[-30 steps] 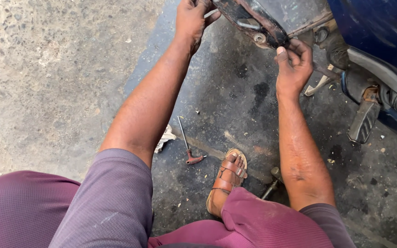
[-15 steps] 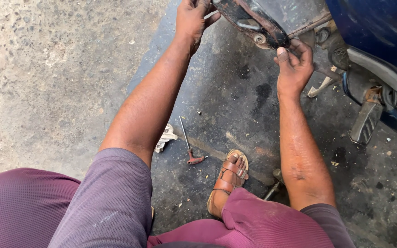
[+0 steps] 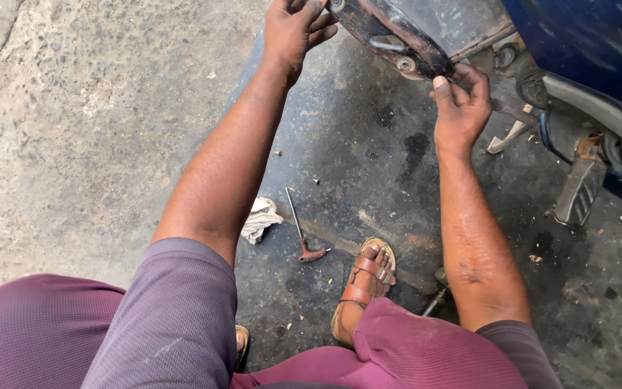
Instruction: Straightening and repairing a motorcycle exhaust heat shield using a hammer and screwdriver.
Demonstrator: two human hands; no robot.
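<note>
Head view: both hands [image 3: 459,108] on rusty metal bar [image 3: 390,36].

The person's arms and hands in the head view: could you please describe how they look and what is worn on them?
Both arms are bare from the short sleeves down. The left hand and right hand wear no gloves; no rings, watch or bands show. The sleeves are fine-weave fabric: the left sleeve greyish mauve, the right sleeve a similar purple. Dark grime smudges the fingers.

Left hand [image 3: 293,29] fingertips cut off above
</note>
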